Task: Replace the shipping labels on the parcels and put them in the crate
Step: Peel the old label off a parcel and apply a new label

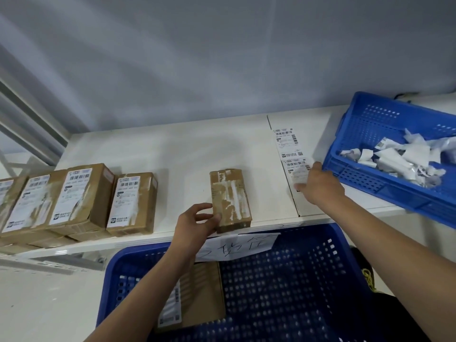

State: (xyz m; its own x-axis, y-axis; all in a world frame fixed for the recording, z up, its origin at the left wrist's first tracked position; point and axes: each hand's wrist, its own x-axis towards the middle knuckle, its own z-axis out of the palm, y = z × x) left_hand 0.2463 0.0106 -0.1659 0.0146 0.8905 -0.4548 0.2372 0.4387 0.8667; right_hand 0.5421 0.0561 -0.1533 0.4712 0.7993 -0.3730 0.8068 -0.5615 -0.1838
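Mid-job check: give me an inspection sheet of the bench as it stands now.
Surface: white shelf, scuffed.
Job's things: stripped parcel at the front edge; labelled parcels at left; label strip; one parcel in the front crate.
Clutter: torn label scraps in the side crate.
Grippers: left hand touches the stripped parcel; right hand on the label strip.
Cables: nothing seen.
Surroundings: grey wall.

A white counter (187, 154) carries a row of brown cardboard parcels with white labels (81, 198) at left, one stripped brown cardboard parcel (230, 201) mid-front, a strip of white shipping labels (290, 149), and a blue perforated plastic bin (385, 156) at right.
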